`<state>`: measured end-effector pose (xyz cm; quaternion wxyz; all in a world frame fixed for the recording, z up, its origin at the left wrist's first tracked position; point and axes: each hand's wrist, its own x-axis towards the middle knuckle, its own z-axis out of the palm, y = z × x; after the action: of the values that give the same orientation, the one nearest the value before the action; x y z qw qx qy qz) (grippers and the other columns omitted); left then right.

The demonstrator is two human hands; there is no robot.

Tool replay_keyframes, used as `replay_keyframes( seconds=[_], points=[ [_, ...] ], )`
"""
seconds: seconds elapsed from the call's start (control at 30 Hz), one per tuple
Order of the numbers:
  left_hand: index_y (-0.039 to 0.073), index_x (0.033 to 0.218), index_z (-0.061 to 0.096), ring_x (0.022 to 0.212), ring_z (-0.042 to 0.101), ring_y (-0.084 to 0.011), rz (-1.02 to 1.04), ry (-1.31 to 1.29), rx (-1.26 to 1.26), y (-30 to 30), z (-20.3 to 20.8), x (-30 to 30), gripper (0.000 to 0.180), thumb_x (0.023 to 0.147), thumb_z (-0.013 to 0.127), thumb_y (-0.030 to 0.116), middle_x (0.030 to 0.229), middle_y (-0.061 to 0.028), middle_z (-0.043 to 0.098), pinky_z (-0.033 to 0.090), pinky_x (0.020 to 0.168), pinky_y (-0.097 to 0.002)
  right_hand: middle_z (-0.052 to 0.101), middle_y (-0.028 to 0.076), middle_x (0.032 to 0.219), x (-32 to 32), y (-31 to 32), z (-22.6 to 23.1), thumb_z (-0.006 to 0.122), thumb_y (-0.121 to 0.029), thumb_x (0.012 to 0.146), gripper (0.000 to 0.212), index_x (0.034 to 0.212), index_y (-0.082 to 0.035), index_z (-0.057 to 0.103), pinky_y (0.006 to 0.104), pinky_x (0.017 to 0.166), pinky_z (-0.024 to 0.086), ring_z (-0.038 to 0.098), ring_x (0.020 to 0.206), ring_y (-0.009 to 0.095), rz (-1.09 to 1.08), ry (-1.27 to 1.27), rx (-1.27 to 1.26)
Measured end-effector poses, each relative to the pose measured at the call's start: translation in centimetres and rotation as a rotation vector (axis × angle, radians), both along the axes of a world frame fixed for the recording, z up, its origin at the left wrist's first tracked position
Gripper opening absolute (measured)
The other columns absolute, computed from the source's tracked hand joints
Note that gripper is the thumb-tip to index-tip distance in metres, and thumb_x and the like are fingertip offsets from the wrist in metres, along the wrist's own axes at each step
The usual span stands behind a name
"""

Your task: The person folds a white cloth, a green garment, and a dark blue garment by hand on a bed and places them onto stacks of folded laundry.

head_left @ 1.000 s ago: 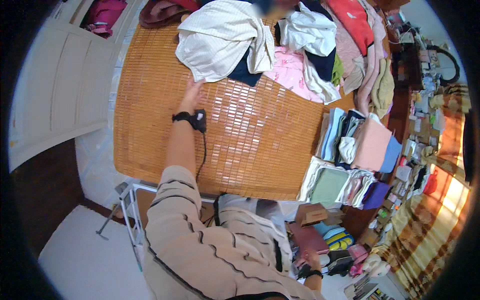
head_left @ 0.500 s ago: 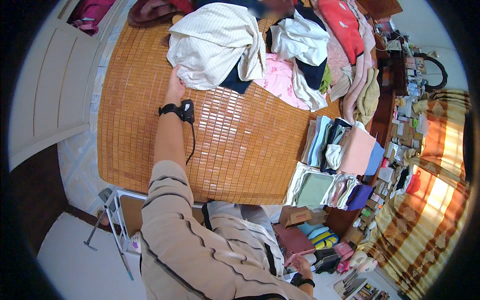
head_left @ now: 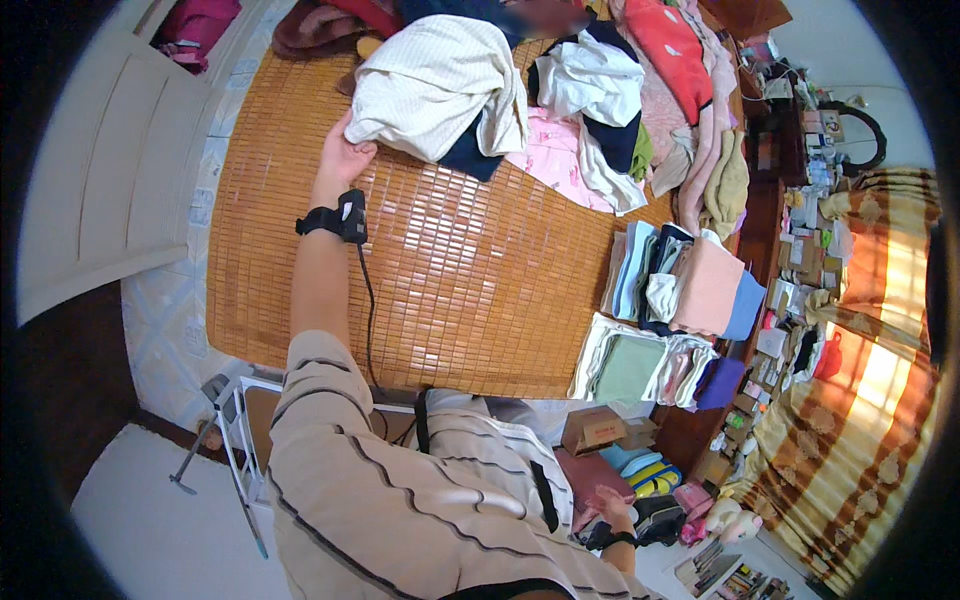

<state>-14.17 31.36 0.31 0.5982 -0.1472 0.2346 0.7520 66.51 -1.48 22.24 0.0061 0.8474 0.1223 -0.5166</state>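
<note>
At the far left of the mat, a rumpled cream-white garment with fine stripes lies in a loose heap. My left hand is closed on its near left edge, with the arm stretched forward. A dark navy cloth shows from under the heap. To the right of it lie a pink patterned cloth and a crumpled white cloth. My right hand is low at my right side, away from the mat, its fingers apart and nothing visible in it.
The woven bamboo mat covers the surface before me. Folded clothes stand in rows at its right edge. A red cloth and blankets lie at the far right. A cardboard box sits below, and a white-framed chair at lower left.
My left hand has shifted slightly nearer the garment's left edge and lifted its corner a little. My right hand has risen slightly beside me. The view has tilted a little.
</note>
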Motion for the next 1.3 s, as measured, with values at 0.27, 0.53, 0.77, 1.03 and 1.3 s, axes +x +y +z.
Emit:
replay_keyframes(
  seconds=[0.27,0.53,0.77,1.03,1.3],
  points=[
    [0.007,0.095,0.054,0.058,0.048,-0.0109,-0.43,0.168,-0.169,-7.5,3.6,5.9,0.025,0.08,0.066,0.023,0.08,-0.0034,0.061,0.036,0.045,-0.0213,0.061,0.006,0.094,0.1,7.4,-5.0,0.06,-0.022,0.079,0.03,0.107,-0.011,0.055,0.0338,0.07,0.047,0.06,0.08,0.02,0.174,0.084,0.112],
    [0.007,0.111,0.052,0.082,0.057,-0.0161,-0.395,0.113,-0.18,-16.9,8.6,16.0,0.035,0.081,0.064,0.022,0.097,-0.006,0.061,0.047,0.067,-0.0286,0.062,0.004,0.089,-9.3,21.2,-5.4,0.056,-0.019,0.083,0.038,0.118,-0.006,0.052,0.0261,0.071,0.046,0.057,0.077,0.012,0.86,0.393,0.339],
    [0.008,0.094,0.066,0.078,0.061,-0.021,-0.755,1.795,-0.096,-21.2,23.9,16.5,0.029,0.068,0.064,0.021,0.089,-0.012,0.065,0.048,0.072,-0.0331,0.055,0.001,0.075,-23.2,24.7,0.5,0.062,-0.016,0.08,0.036,0.113,-0.004,0.054,0.0238,0.067,0.045,0.051,0.072,0.01,1.431,0.483,0.659],
    [0.01,0.074,0.066,0.085,0.049,-0.0257,-0.425,2.51,0.515,-25.4,41.1,25.6,0.017,0.057,0.063,0.012,0.074,-0.0064,0.058,0.036,0.08,-0.0376,0.041,0.013,0.129,-33.4,20.6,9.5,0.07,-0.009,0.068,0.069,0.129,-0.005,0.038,0.0327,0.099,0.033,0.042,0.117,0.022,1.513,0.87,1.297],
    [0.01,0.069,0.06,0.081,0.052,-0.0233,-0.206,2.801,0.683,-30.4,46.0,31.2,0.015,0.056,0.066,0.006,0.068,-0.0005,0.057,0.04,0.08,-0.0361,0.036,0.013,0.124,-33.8,19.4,13.9,0.073,-0.018,0.055,0.086,0.129,-0.005,0.031,0.036,0.102,0.026,0.034,0.12,0.028,1.478,0.857,1.832]
  ],
)
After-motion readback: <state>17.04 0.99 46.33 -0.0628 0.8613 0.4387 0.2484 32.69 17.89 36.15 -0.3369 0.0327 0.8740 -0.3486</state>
